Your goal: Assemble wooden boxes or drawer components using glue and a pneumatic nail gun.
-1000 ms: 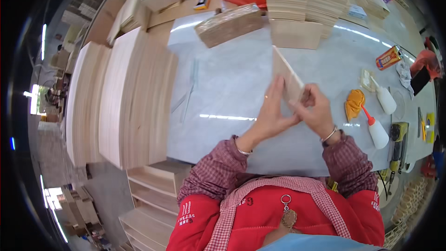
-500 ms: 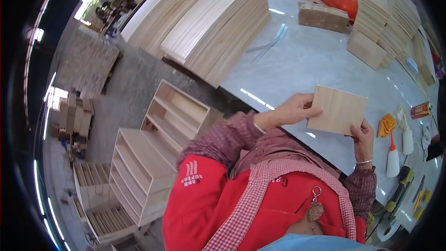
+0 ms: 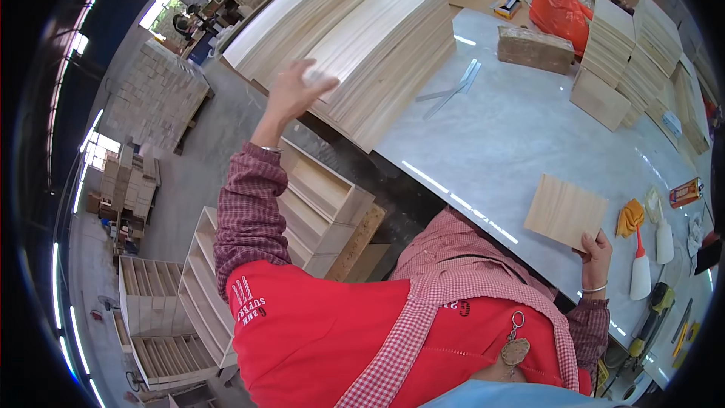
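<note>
My right hand [image 3: 595, 261] grips a small square wooden panel [image 3: 565, 210] by its lower right corner, over the near part of the grey table [image 3: 521, 121]. My left hand [image 3: 296, 93] is stretched out to the left with its fingers apart and holds nothing. It hovers by the near end of a tall stack of long wooden boards [image 3: 377, 38]; whether it touches the boards I cannot tell. A second stack of long boards [image 3: 302, 7] lies just beyond, to the left.
Two metal strips [image 3: 451, 91] lie crossed on the table, near a brown block [image 3: 535, 49] and a red plastic bag [image 3: 557, 7]. At the right are stacked panels [image 3: 610, 38], a glue bottle [image 3: 640, 272] and a power tool [image 3: 654, 313]. Wooden shelf units [image 3: 302, 204] stand left.
My left hand has let go of the square panel and swung left to the board stacks. The right hand keeps the panel, now slightly lower and farther right.
</note>
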`<move>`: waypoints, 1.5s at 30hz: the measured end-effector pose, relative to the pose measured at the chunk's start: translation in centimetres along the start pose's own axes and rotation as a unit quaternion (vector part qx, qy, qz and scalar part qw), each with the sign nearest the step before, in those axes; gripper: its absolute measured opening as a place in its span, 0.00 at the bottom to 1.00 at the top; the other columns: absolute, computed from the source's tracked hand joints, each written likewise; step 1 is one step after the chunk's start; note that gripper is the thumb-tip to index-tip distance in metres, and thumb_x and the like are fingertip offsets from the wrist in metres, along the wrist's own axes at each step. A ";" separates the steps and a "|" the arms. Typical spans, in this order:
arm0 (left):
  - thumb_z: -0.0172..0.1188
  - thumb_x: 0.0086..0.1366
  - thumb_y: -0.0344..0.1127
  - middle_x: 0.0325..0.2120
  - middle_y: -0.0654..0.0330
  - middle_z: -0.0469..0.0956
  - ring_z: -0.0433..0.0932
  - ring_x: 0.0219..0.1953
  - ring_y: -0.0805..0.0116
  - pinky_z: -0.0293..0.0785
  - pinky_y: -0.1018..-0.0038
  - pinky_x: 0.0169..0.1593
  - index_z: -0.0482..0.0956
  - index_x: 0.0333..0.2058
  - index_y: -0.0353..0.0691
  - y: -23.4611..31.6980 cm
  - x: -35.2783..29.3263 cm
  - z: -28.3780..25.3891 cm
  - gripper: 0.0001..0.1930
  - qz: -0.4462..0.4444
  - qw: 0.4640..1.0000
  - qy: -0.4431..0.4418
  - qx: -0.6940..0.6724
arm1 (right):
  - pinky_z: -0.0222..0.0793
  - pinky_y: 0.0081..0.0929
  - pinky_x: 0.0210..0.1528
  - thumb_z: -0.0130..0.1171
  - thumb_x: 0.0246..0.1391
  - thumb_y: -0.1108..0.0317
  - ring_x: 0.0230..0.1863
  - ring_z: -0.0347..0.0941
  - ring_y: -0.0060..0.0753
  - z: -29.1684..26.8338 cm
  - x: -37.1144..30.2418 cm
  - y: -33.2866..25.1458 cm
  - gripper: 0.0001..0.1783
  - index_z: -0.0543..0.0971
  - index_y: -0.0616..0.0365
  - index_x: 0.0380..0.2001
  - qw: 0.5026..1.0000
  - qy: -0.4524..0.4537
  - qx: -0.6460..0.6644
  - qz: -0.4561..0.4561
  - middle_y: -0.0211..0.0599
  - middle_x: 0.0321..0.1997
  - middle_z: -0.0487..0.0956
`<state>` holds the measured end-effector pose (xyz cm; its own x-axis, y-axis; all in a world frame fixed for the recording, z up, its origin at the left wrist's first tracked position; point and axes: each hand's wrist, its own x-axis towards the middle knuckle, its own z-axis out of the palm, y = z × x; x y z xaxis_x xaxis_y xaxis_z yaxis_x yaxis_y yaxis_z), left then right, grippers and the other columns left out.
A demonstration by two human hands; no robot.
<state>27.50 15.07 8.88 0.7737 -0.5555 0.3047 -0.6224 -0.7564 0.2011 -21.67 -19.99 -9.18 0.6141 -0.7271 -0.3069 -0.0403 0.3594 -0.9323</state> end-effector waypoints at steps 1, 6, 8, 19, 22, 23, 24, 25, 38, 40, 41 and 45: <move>0.61 0.50 0.67 0.46 0.49 0.74 0.74 0.48 0.54 0.69 0.62 0.53 0.72 0.52 0.35 -0.8 0.6 -1.0 0.42 0.000 1.000 0.004 0.000 | 0.71 0.15 0.35 0.55 0.52 0.75 0.29 0.73 0.20 -0.4 0.0 0.3 0.15 0.75 0.65 0.45 1.000 0.005 0.003 0.003 0.33 0.35 0.78; 0.64 0.50 0.62 0.50 0.48 0.72 0.72 0.52 0.54 0.68 0.64 0.55 0.72 0.51 0.34 -7.1 4.1 -5.3 0.39 -0.087 0.979 0.153 0.105 | 0.71 0.15 0.35 0.55 0.52 0.75 0.30 0.73 0.21 -1.0 0.0 0.8 0.15 0.75 0.65 0.44 1.000 0.016 0.004 0.011 0.33 0.35 0.78; 0.64 0.50 0.60 0.51 0.47 0.72 0.72 0.53 0.54 0.67 0.65 0.55 0.72 0.52 0.33 -9.7 5.4 -5.9 0.39 -0.139 0.967 0.155 0.148 | 0.71 0.16 0.36 0.55 0.52 0.75 0.30 0.73 0.22 -1.1 -0.5 0.9 0.15 0.75 0.66 0.44 0.999 0.029 0.002 0.017 0.33 0.35 0.78; 0.67 0.50 0.50 0.41 0.52 0.80 0.77 0.42 0.61 0.71 0.73 0.48 0.78 0.45 0.31 -13.2 5.8 -7.7 0.30 -0.107 0.988 0.100 0.045 | 0.72 0.17 0.35 0.55 0.51 0.77 0.31 0.73 0.23 -0.3 0.7 1.3 0.13 0.75 0.66 0.42 0.992 0.121 -0.002 0.032 0.36 0.33 0.78; 0.67 0.50 0.48 0.34 0.55 0.80 0.77 0.35 0.65 0.71 0.75 0.42 0.80 0.41 0.32 -11.9 5.7 -8.2 0.26 -0.157 0.983 0.095 0.000 | 0.73 0.17 0.34 0.55 0.51 0.76 0.30 0.73 0.23 -0.6 0.4 1.4 0.13 0.75 0.66 0.41 0.992 0.125 0.003 0.037 0.36 0.33 0.77; 0.67 0.51 0.48 0.32 0.56 0.81 0.77 0.33 0.66 0.72 0.76 0.40 0.81 0.40 0.32 -11.6 5.7 -8.4 0.25 -0.174 0.980 0.094 -0.014 | 0.73 0.17 0.33 0.55 0.51 0.76 0.29 0.73 0.23 -0.7 0.4 1.4 0.13 0.75 0.66 0.41 0.991 0.124 0.005 0.039 0.36 0.33 0.77; 0.67 0.51 0.48 0.32 0.56 0.81 0.77 0.33 0.66 0.72 0.76 0.40 0.81 0.40 0.32 -11.4 5.4 -8.5 0.25 -0.171 0.981 0.094 -0.013 | 0.73 0.17 0.33 0.55 0.51 0.76 0.29 0.73 0.24 -0.7 0.3 1.5 0.13 0.75 0.66 0.41 0.992 0.123 0.006 0.041 0.36 0.32 0.77; 0.66 0.51 0.48 0.31 0.57 0.80 0.76 0.31 0.67 0.71 0.76 0.38 0.81 0.39 0.32 -11.2 5.1 -8.5 0.24 -0.167 0.981 0.096 -0.025 | 0.73 0.17 0.32 0.55 0.51 0.76 0.29 0.73 0.24 -0.7 0.4 1.4 0.12 0.75 0.66 0.41 0.992 0.122 0.007 0.044 0.36 0.32 0.77; 0.64 0.54 0.32 0.24 0.59 0.78 0.73 0.22 0.74 0.69 0.81 0.28 0.78 0.38 0.31 -18.1 5.0 -6.3 0.14 -0.228 0.839 0.172 -0.463 | 0.74 0.16 0.29 0.54 0.52 0.75 0.26 0.73 0.25 -1.5 0.5 2.6 0.12 0.74 0.67 0.41 0.995 0.057 -0.018 0.083 0.36 0.31 0.77; 0.64 0.55 0.32 0.24 0.58 0.77 0.73 0.22 0.74 0.69 0.82 0.28 0.78 0.38 0.31 -18.9 5.3 -6.5 0.13 -0.231 0.825 0.203 -0.475 | 0.73 0.15 0.28 0.53 0.53 0.75 0.25 0.72 0.23 -1.4 0.0 1.9 0.13 0.74 0.67 0.43 0.996 0.049 -0.012 0.076 0.36 0.32 0.77; 0.63 0.55 0.32 0.24 0.58 0.77 0.73 0.22 0.73 0.69 0.82 0.27 0.77 0.37 0.31 -19.1 5.4 -6.7 0.13 -0.226 0.809 0.214 -0.499 | 0.73 0.15 0.28 0.53 0.53 0.75 0.25 0.72 0.23 -1.4 -0.1 1.8 0.13 0.74 0.67 0.43 0.996 0.034 -0.012 0.076 0.36 0.32 0.77; 0.63 0.56 0.30 0.24 0.56 0.77 0.74 0.23 0.72 0.69 0.82 0.25 0.76 0.36 0.31 -19.8 6.1 -8.6 0.11 -0.190 0.737 0.231 -0.606 | 0.73 0.13 0.26 0.53 0.53 0.75 0.24 0.72 0.21 -1.2 0.2 2.2 0.14 0.74 0.67 0.43 0.997 0.033 -0.011 0.072 0.35 0.32 0.77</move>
<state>43.57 29.64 14.73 0.9706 0.0061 0.2404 -0.2370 0.1935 0.9520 -22.59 -20.04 -11.47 0.5475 -0.7062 -0.4489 -0.1420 0.4503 -0.8815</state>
